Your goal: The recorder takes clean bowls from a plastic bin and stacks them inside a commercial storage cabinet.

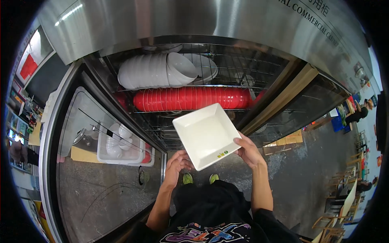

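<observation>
A square white dish point(207, 135) with sloping sides and a small green and yellow mark on one side is held in front of me, tilted. My right hand point(250, 152) grips its right corner, thumb over the rim and fingers underneath. Beside the dish's lower left edge is my left hand point(178, 165), its fingers loosely bent and a little apart. Whether those fingertips touch the dish I cannot tell. Beyond the dish, inside a steel cabinet, stacked white bowls point(150, 71) lie sideways on a wire shelf. Below them runs a long row of nested red bowls point(194, 99).
The cabinet's glass doors stand open, the left door point(52, 150) and the right door point(308, 105) on either side of me. Through the left glass, a white tub point(121, 156) holds several white bowls. Flattened cardboard point(289, 139) lies to the right, with wooden chairs point(330, 222) farther off.
</observation>
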The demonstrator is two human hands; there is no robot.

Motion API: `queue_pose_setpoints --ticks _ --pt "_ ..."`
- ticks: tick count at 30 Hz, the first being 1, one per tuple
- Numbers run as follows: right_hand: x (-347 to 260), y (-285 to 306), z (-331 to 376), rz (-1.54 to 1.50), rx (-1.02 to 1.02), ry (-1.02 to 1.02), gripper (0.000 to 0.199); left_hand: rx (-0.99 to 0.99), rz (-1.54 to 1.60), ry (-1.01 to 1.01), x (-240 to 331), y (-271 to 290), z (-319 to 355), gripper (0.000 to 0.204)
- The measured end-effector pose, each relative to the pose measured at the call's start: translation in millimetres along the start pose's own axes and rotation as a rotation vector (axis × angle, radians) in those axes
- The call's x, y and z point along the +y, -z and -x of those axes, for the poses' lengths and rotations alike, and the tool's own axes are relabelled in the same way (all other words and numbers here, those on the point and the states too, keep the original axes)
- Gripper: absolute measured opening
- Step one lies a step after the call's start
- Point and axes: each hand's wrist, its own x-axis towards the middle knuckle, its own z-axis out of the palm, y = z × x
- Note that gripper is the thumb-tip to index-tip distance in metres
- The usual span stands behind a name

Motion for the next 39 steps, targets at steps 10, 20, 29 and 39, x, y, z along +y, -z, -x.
queue_pose_setpoints --ticks 10,20,29,39 --pt "-5.2 -19.0 -38.1 -0.002 0.002 0.081 0.053 0.042 -0.214 -0.199 43.8 -20.1 -29.8 0.070" --pt "-13.4 -26.2 -81.6 0.051 0.070 0.173 0.048 0.168 -0.418 -0.312 43.7 -0.1 -87.3 0.056" --pt "-5.9 -16.5 -143.6 0.620 0.312 0.674 0.041 0.330 -1.041 -0.531 58.6 6.3 -143.2 0.045" --pt "-19.4 -7.0 -196.2 1.264 0.611 0.792 0.037 0.313 -1.438 -0.636 76.0 11.4 -182.4 0.050"
